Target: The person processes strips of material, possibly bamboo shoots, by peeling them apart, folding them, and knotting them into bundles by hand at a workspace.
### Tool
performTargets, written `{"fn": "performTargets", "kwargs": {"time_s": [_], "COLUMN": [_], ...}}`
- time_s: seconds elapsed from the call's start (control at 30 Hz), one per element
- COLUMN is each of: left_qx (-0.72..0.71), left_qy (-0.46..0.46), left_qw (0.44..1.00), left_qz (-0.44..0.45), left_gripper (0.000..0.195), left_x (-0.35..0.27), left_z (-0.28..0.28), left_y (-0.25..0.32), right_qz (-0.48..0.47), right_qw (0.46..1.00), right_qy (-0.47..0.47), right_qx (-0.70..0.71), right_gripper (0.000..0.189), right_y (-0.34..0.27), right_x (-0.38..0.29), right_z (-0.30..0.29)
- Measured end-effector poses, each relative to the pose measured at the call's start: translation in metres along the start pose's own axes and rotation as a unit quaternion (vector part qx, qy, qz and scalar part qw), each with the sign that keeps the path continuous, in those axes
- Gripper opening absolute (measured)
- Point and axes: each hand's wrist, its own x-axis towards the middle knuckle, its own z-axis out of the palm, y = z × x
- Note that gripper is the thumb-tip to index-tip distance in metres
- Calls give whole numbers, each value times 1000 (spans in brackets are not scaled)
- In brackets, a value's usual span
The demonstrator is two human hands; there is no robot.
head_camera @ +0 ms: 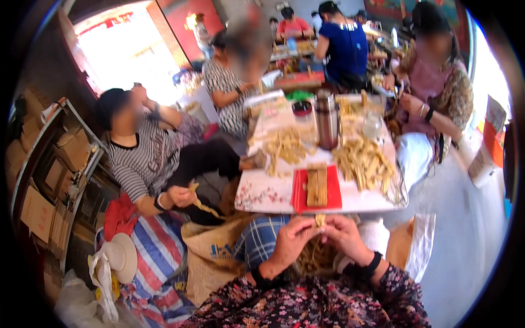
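Note:
My left hand (293, 240) and my right hand (342, 235) meet just off the table's near edge. Between their fingertips they pinch a small folded yellowish strip (320, 220), which looks like dried plant material. Beyond them a wooden block (317, 186) with a crosspiece lies on a red sheet (299, 190), on the white table (262, 201). Loose strips (363, 162) are heaped to the right of the block, and a smaller pile (287, 145) lies to its left. Under my hands, more strips (313, 256) fill a container at my lap, partly hidden by my forearms.
A metal thermos (327, 121) and a glass jar (371, 125) stand on the table. On the left a seated person (143, 160) holds a strip above a woven sack (213, 254). Another person (434, 86) works at the right side. Shelves with boxes (74, 147) line the left.

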Motion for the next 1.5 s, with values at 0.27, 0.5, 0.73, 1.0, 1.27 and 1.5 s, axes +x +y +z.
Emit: {"fn": "performTargets", "kwargs": {"time_s": [0.27, 0.5, 0.73, 1.0, 1.27, 1.5], "left_qx": [-81, 32, 318, 427, 317, -226], "left_qy": [-4, 13, -106, -124, -91, -155], "left_qw": [992, 999, 931, 879, 927, 944], "left_qz": [-96, -1, 144, 175, 176, -187], "left_gripper": [10, 6, 38, 25, 19, 17], "left_x": [3, 6, 4, 3, 35, 58], "left_z": [-5, -29, -16, -16, -26, -23], "left_y": [-22, -5, -3, -22, -65, -75], "right_qz": [117, 84, 60, 67, -83, -47], "right_qw": [986, 975, 995, 975, 938, 940], "right_qy": [4, 44, -22, -42, -1, 105], "right_qx": [118, 199, -73, -206, -336, -322], "right_gripper": [14, 23, 5, 25, 25, 24], "right_y": [-2, -3, 2, 18, 6, 4], "right_x": [9, 11, 10, 4, 17, 57], "right_z": [-3, -25, -8, -10, 0, -40]}}
